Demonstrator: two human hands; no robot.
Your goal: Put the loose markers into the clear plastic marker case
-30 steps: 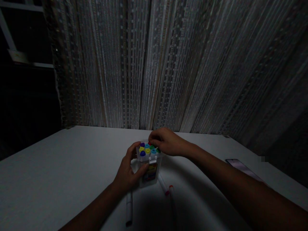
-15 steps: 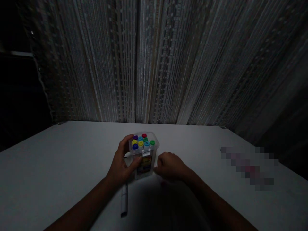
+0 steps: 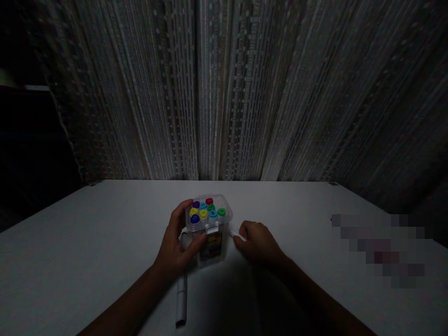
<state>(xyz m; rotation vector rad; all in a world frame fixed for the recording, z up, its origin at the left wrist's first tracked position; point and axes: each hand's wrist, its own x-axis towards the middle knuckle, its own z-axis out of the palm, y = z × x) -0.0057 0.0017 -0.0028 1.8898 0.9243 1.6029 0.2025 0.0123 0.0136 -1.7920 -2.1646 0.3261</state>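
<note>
A clear plastic box holds several upright markers with coloured ends, among them blue, yellow, green, purple and red. My left hand is wrapped round the box's left side, its thumb on the front below the latch. Just right of the box, my right hand is closed on a white marker, whose pale end pokes out towards the box; the rest is hidden by the fingers. Another marker, pale with a dark end, lies on the table under my left wrist.
Everything rests on a white table in dim light. A striped curtain hangs behind its far edge. On the right side lies a pixelated patch whose contents I cannot make out.
My right hand has turned and shifted slightly right, so the white marker in its fingers now shows. The left hand still grips the box, which appears slightly lower in view.
</note>
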